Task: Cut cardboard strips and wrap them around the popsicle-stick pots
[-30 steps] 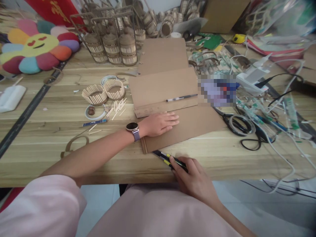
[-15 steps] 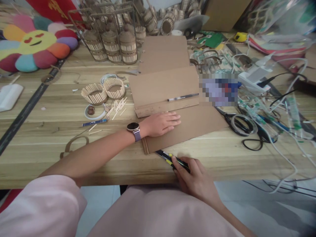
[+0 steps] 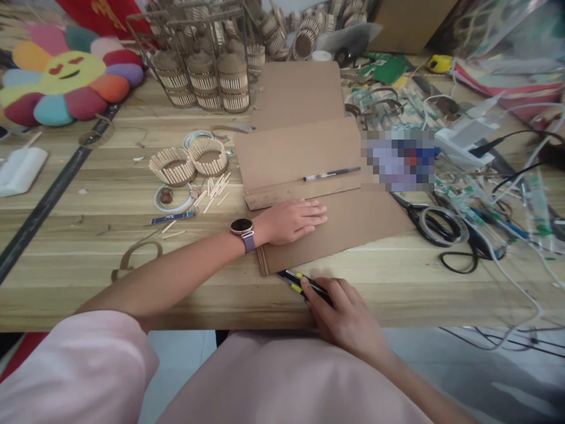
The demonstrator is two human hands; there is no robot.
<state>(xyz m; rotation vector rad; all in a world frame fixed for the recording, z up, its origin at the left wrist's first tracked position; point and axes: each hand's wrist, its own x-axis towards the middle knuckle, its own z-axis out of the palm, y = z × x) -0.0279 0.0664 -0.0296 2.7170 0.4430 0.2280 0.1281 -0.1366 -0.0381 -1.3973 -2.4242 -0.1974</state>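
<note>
We judge that, with our right hand (image 3: 338, 303) grip closed around the cutter (image 3: 292, 278) at the cardboard sheet's (image 3: 357, 222) 7 o'clock, slippage under our flat left hand (image 3: 293, 222) could misdirect it.

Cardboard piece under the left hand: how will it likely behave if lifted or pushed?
The cardboard piece looks fairly stiff, lying flat with mostly straight edges. Being thin, it is probably light for its size. Pushed away, it might shift the middle sheet, which meets or overlaps its far edge, and the pen on that sheet could roll.
</note>
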